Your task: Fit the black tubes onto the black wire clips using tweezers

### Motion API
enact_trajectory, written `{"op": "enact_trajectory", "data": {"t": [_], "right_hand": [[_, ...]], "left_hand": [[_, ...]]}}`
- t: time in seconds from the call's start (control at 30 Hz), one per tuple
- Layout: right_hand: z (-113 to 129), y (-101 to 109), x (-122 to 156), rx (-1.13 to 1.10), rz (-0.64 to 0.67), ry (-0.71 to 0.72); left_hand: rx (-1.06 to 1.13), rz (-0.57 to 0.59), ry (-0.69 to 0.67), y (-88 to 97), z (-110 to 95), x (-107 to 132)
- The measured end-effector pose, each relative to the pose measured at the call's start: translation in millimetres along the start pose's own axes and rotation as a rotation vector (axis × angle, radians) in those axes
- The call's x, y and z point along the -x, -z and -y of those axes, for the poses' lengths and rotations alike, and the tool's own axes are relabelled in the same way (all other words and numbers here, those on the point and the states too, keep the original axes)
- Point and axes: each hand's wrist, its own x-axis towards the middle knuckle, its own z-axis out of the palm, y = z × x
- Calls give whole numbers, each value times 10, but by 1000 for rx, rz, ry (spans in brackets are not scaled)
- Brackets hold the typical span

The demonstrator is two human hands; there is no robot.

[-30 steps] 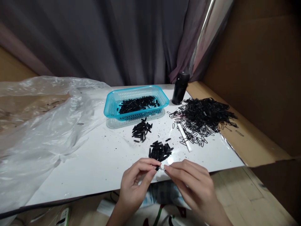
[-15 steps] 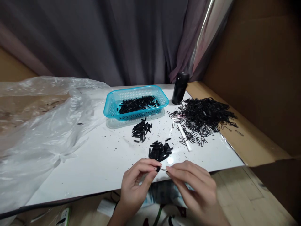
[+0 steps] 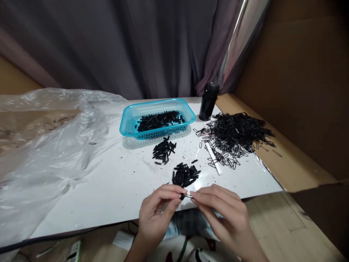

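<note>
At the table's near edge, my left hand pinches a small black piece between thumb and fingertips. My right hand is closed in a pinch on a thin wire loop, whose end meets the black piece. Fingers cover most of both, so how far the loop sits in the piece cannot be made out. Just beyond my hands lies a small heap of short black pieces. A second heap of black pieces is farther back. On the right spreads a large tangled pile of black wire loops.
A blue plastic basket with black pieces stands at the back. Right of it is a black cylindrical container. A white strip lies by the wire pile. Clear plastic sheeting covers the left side; cardboard walls the right.
My right hand has shifted slightly left, bringing the wire loop up against the black piece. The left hand has barely moved.
</note>
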Motion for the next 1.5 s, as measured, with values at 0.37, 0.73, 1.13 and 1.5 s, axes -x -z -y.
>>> {"op": "enact_trajectory", "data": {"t": [0.37,0.73,1.13,1.5], "right_hand": [[-23,-24,-37,-49,-28,12],[-44,12,-56,-147,-1,-32],[-32,20,-90,-88,-19,13],[4,14,-21,-58,-50,1]], "left_hand": [[6,-25,31,-5,-36,-14],[165,4,164,33,4,25],[126,26,160,31,7,10],[19,-4,78,20,-27,-63]]}}
